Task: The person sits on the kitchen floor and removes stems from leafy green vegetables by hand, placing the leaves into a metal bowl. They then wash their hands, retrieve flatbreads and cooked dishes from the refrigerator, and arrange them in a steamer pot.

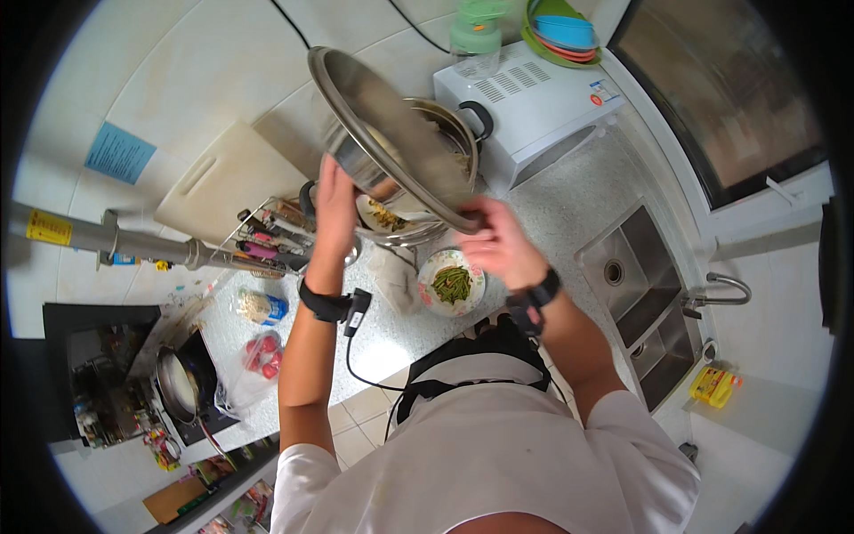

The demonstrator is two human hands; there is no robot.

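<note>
A large metal lid [390,175] is held tilted above a steel pot [476,157], and its surface is blurred. My right hand [497,243] grips the lower right of its rim. Against the lid's left side is my left hand [335,210], also blurred; whether its fingers close on the lid is hidden. Below the lid, a dish of yellowish food [385,217] shows inside the pot, partly covered. On the counter in front of the pot stands a floral plate [427,294] of green beans [452,286]. A pale cloth [395,277] lies beside the plate.
A white microwave [534,93] stands right of the pot, with bowls [564,37] on top. Knives [273,247] in a rack are at left. A bag of red fruit or vegetables [265,356] and a pan [179,384] lie further left. The sink [610,270] is at right.
</note>
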